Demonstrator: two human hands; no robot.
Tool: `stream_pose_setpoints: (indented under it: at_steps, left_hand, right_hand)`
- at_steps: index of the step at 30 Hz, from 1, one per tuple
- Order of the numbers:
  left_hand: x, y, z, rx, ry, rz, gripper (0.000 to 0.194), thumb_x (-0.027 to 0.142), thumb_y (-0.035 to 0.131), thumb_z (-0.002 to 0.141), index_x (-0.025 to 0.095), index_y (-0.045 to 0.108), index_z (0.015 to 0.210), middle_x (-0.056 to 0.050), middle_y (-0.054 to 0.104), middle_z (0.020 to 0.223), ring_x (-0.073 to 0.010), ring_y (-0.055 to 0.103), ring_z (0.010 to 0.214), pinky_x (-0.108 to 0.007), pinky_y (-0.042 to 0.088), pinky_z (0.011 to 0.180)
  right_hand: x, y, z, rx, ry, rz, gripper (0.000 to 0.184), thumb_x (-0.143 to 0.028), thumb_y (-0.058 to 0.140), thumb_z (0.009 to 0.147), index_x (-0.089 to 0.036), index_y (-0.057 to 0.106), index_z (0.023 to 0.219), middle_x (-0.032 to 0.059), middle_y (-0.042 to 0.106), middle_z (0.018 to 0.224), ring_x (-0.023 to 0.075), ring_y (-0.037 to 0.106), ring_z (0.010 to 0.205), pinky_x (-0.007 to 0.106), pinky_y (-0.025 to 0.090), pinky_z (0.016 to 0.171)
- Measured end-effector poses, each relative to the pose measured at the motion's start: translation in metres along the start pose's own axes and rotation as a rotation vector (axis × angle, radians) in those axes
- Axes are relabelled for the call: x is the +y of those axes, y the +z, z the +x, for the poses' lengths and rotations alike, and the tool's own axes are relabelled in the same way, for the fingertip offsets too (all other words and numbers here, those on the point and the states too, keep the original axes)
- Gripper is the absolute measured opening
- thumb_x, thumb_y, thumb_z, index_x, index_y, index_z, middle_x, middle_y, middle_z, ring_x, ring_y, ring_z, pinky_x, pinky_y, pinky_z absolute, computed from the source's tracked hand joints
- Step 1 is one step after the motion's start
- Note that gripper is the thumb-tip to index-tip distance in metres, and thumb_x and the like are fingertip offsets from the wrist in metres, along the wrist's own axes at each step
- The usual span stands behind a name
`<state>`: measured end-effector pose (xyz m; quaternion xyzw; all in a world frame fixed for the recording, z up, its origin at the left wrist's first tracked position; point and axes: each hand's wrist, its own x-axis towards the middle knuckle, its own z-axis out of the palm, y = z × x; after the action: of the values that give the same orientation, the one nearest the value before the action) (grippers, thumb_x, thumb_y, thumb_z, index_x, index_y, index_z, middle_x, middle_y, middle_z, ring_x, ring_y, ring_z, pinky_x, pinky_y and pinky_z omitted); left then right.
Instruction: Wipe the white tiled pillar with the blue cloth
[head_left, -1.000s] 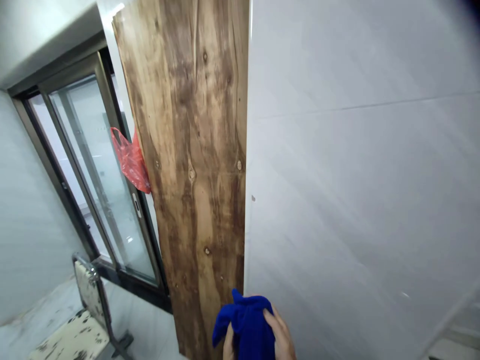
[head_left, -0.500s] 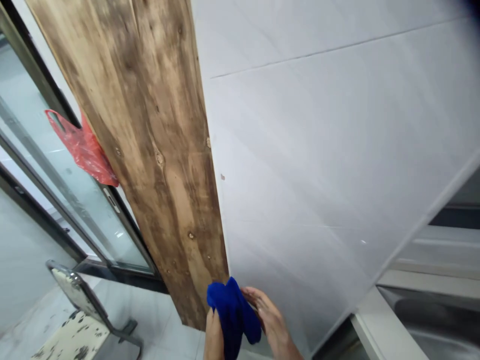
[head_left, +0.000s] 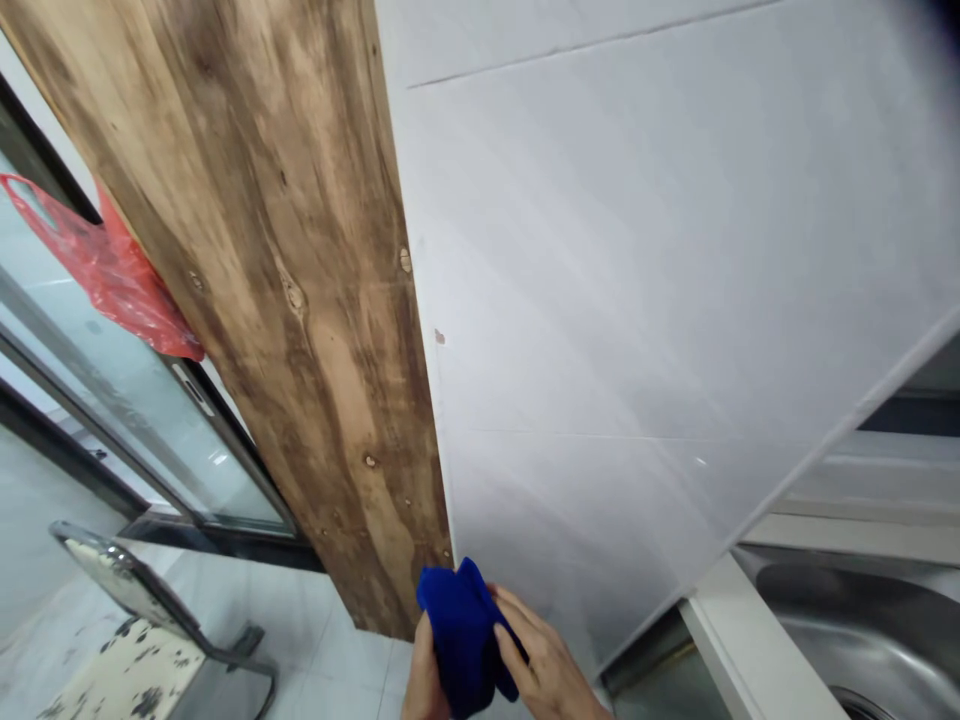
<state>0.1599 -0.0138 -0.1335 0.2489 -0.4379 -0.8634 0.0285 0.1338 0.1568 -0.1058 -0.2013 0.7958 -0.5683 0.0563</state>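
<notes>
Both my hands hold a bunched blue cloth (head_left: 463,635) at the bottom centre of the head view. My left hand (head_left: 421,675) grips its left side from below. My right hand (head_left: 536,662) wraps its right side, fingers over the fabric. The cloth is close to the white tiled wall (head_left: 660,280), right by the lower edge of a tall wooden plank (head_left: 292,270) that leans beside that wall. I cannot tell whether the cloth touches the wall.
A red plastic bag (head_left: 101,270) hangs behind the plank, by a dark-framed glass sliding door (head_left: 112,400). A worn chair (head_left: 142,640) with a metal frame stands at bottom left. A steel sink (head_left: 862,630) in a white counter (head_left: 750,650) lies at bottom right.
The view has swung down and right, bringing the sink into sight. My right hand's fingers have closed further over the cloth, which stays near the plank's lower edge.
</notes>
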Motion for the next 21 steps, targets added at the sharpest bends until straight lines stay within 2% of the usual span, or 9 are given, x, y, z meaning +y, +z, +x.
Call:
stream_pose_setpoints:
  at_steps: [2,4,6,8,11,14,17,19,21]
  left_hand:
    - [0.001,-0.001,0.001,-0.020,-0.056,-0.091,0.062,0.064,0.079,0.058,0.024,0.076,0.104,-0.006,0.075,0.117,-0.0293,0.056,0.130,-0.046,0.030,0.124]
    - [0.003,-0.003,0.002,-0.027,-0.103,-0.175,0.057,0.060,0.079,0.062,0.023,0.076,0.105,-0.005,0.076,0.113,-0.0284,0.058,0.129,-0.045,0.032,0.123]
    - [0.003,-0.008,0.003,-0.056,-0.179,-0.256,0.053,0.061,0.072,0.069,0.021,0.075,0.105,-0.007,0.077,0.110,-0.0302,0.061,0.124,-0.048,0.040,0.118]
    - [0.000,-0.016,0.002,-0.076,-0.279,-0.310,0.053,0.065,0.066,0.073,0.019,0.077,0.098,-0.011,0.077,0.106,-0.0329,0.065,0.118,-0.050,0.047,0.111]
    - [-0.010,-0.029,-0.002,-0.096,-0.389,-0.335,0.056,0.069,0.065,0.071,0.017,0.077,0.089,-0.013,0.078,0.101,-0.0356,0.067,0.112,-0.051,0.052,0.104]
    - [-0.025,-0.037,-0.003,-0.161,-0.379,-0.327,0.054,0.061,0.072,0.070,0.018,0.075,0.101,-0.012,0.077,0.103,-0.0330,0.068,0.110,-0.047,0.054,0.101]
    - [-0.044,-0.037,0.003,-0.141,-0.284,-0.090,0.055,0.053,0.077,0.069,0.019,0.071,0.111,-0.012,0.076,0.108,-0.0289,0.070,0.105,-0.042,0.055,0.096]
    - [-0.057,-0.034,0.007,-0.051,-0.208,0.160,0.067,0.059,0.082,0.059,0.017,0.071,0.110,-0.013,0.076,0.105,-0.0304,0.071,0.096,-0.046,0.055,0.091]
    - [-0.068,-0.027,0.008,0.032,-0.154,0.314,0.075,0.070,0.081,0.051,0.015,0.073,0.101,-0.015,0.076,0.096,-0.0322,0.071,0.085,-0.052,0.055,0.088]
  right_hand:
    - [0.001,-0.003,0.002,-0.007,0.050,-0.019,0.046,-0.049,0.042,0.098,-0.026,0.062,0.132,0.0063,0.062,0.136,0.0243,0.055,0.129,0.043,0.040,0.117]
    - [0.000,-0.010,0.004,-0.004,0.125,0.013,0.043,-0.051,0.041,0.097,-0.031,0.064,0.128,0.0041,0.069,0.123,0.0247,0.063,0.117,0.043,0.047,0.110]
    - [-0.002,-0.019,0.007,0.063,0.175,0.101,0.040,-0.055,0.050,0.092,-0.036,0.066,0.123,0.0013,0.074,0.108,0.0258,0.069,0.103,0.040,0.055,0.098]
    - [-0.002,-0.027,0.012,0.187,0.184,0.180,0.040,-0.059,0.060,0.084,-0.039,0.068,0.118,-0.0004,0.075,0.103,0.0274,0.069,0.099,0.038,0.059,0.089]
    - [-0.002,-0.036,0.019,0.298,0.167,0.207,0.040,-0.058,0.062,0.087,-0.033,0.067,0.118,0.0028,0.069,0.118,0.0251,0.064,0.109,0.040,0.056,0.092]
    - [-0.004,-0.039,0.024,0.292,0.149,0.204,0.035,-0.049,0.057,0.095,-0.024,0.062,0.120,0.0076,0.060,0.129,0.0208,0.060,0.111,0.042,0.053,0.096]
    - [-0.011,-0.037,0.026,0.266,0.128,0.202,0.034,-0.046,0.057,0.096,-0.023,0.060,0.121,0.0075,0.058,0.130,0.0215,0.059,0.113,0.043,0.053,0.097]
    - [-0.017,-0.030,0.024,0.231,0.116,0.198,0.033,-0.048,0.057,0.095,-0.027,0.062,0.120,0.0068,0.058,0.132,0.0218,0.058,0.115,0.042,0.052,0.098]
    - [-0.024,-0.018,0.018,0.183,0.103,0.195,0.033,-0.052,0.059,0.094,-0.030,0.063,0.119,0.0059,0.060,0.130,0.0220,0.058,0.117,0.041,0.053,0.098]
